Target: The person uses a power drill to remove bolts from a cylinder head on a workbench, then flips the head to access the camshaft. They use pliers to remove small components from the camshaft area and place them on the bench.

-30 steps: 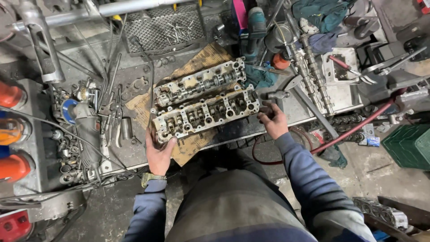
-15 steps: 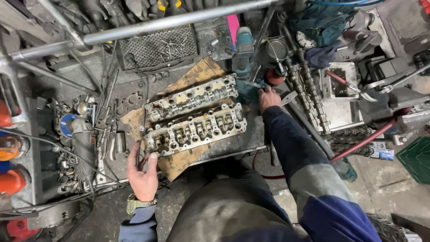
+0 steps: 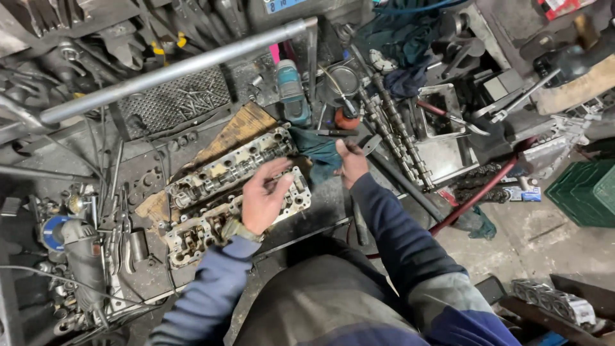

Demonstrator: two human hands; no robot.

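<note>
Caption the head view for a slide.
Left hand rests on a cylinder head; right hand grips a small tool beside it.

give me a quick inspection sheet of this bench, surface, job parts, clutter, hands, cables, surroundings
surface: dark metal bench, greasy; a wooden board lies under the part
job's things: cylinder head flat on the board, valve side up
clutter: camshafts, teal tool, grinder, pliers and small parts at left, teal rag
grippers: left hand rests open on the cylinder head; right hand grips a small dark tool by the rag
cables: grey cable runs from the grinder; red hose at right
surroundings: long steel pipe across the top, green crate, concrete floor
</note>
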